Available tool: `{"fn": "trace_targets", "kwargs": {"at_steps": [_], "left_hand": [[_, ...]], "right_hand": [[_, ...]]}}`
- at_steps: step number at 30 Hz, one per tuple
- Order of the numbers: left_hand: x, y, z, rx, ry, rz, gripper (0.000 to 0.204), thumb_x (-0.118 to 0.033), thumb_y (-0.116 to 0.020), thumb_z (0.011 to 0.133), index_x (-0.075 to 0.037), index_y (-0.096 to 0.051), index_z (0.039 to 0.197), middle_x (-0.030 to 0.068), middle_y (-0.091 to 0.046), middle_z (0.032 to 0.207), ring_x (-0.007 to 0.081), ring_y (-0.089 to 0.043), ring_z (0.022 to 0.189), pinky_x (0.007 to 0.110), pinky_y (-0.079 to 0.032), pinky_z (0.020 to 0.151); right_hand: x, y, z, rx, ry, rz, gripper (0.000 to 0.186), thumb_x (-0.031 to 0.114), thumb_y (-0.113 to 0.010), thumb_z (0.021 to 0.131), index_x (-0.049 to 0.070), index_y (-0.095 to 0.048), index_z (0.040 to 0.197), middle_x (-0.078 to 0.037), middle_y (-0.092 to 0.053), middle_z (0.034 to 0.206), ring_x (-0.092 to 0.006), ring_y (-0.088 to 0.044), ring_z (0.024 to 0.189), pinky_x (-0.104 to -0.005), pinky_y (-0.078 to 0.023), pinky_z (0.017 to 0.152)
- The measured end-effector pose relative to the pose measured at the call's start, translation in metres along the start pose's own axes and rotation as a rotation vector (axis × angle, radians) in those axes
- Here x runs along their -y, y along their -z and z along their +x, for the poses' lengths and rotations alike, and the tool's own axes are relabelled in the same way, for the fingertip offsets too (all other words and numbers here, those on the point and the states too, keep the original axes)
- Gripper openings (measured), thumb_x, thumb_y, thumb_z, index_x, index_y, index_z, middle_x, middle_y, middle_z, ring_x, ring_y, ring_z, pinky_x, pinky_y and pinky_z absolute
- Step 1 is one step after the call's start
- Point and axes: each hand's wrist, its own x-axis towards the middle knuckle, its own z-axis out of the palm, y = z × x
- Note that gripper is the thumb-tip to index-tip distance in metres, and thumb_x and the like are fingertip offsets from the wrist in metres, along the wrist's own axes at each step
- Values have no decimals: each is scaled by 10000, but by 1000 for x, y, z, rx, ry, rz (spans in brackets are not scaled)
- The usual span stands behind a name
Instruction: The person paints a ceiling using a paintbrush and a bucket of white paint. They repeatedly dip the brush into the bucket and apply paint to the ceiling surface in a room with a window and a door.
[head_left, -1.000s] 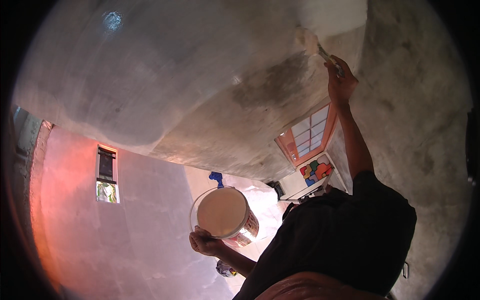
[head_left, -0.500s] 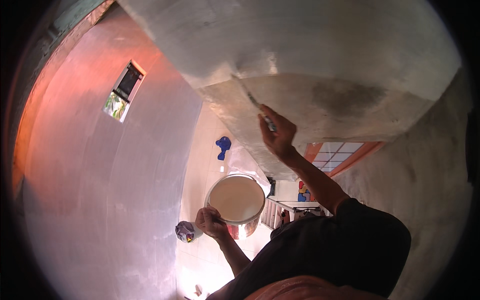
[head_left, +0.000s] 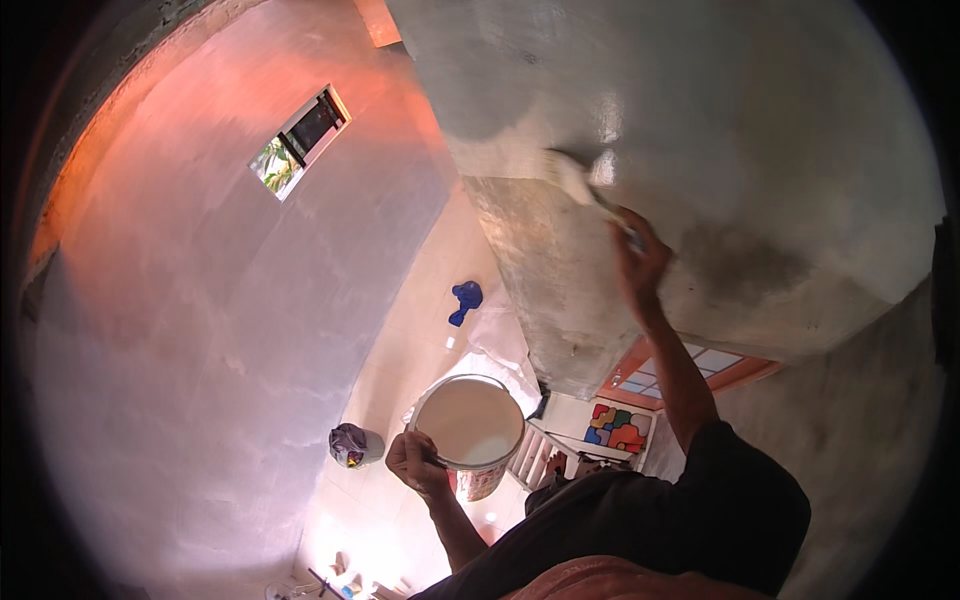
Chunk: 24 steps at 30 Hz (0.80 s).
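Note:
My right hand (head_left: 642,258) is closed round the handle of a paintbrush (head_left: 574,180), raised to the wall ahead. Its pale, wide bristles lie at the border between a lighter, wet-looking upper area and a darker, rougher grey strip of the wall (head_left: 545,245). Lower down, my left hand (head_left: 416,464) grips the rim of a round bucket (head_left: 483,486) at its left side. Off-white paint (head_left: 465,420) fills the bucket, seen from above.
A ladder (head_left: 535,458) stands beneath me. On the pale tiled floor lie a blue cloth-like thing (head_left: 465,300) and a crumpled sheet (head_left: 500,345). A small pail (head_left: 352,446) with dark cloth stands left. A colourful mat (head_left: 615,428) lies near an orange-framed door (head_left: 690,368).
My right hand has swung the brush, and more of its broad bristles now show against the wall. The whole view has shifted and turned. My left hand keeps its hold on the bucket.

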Motion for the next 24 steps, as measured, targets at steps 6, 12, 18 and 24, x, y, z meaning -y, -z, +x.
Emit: {"fn": "trace_targets", "kwargs": {"at_steps": [6, 12, 18, 24], "left_hand": [[2, 0, 3, -2, 50, -65, 356, -148, -528, 894, -27, -471, 565, 39, -447, 486, 68, -358, 418, 224, -235, 435], [1, -11, 5, 65, 42, -146, 336, -134, -529, 903, -13, -503, 590, 37, -466, 506, 66, -375, 435, 218, -254, 453], [9, -12, -2, 50, 34, -166, 337, -133, -532, 912, -12, -507, 599, 30, -459, 506, 74, -376, 439, 226, -260, 453], [-2, -16, -7, 31, 94, -142, 351, -156, -545, 912, -16, -507, 593, 22, -455, 503, 71, -369, 439, 233, -242, 443]], "right_hand": [[1, 227, -16, -325, -182, -167, 247, 67, -592, 903, -77, -601, 1104, -177, -661, 982, -224, -665, 881, -298, -541, 796], [62, 213, -26, -348, -215, -124, 266, 76, -598, 895, -90, -596, 1102, -198, -656, 992, -260, -674, 877, -309, -547, 786], [125, 17, 54, 88, 46, 430, 222, 9, -640, 865, -94, -612, 1059, -144, -648, 967, -243, -671, 834, -307, -565, 754], [141, -143, 140, 82, 268, 451, 212, 171, -704, 817, 23, -671, 966, -81, -700, 783, -122, -686, 714, -262, -536, 634]]}}
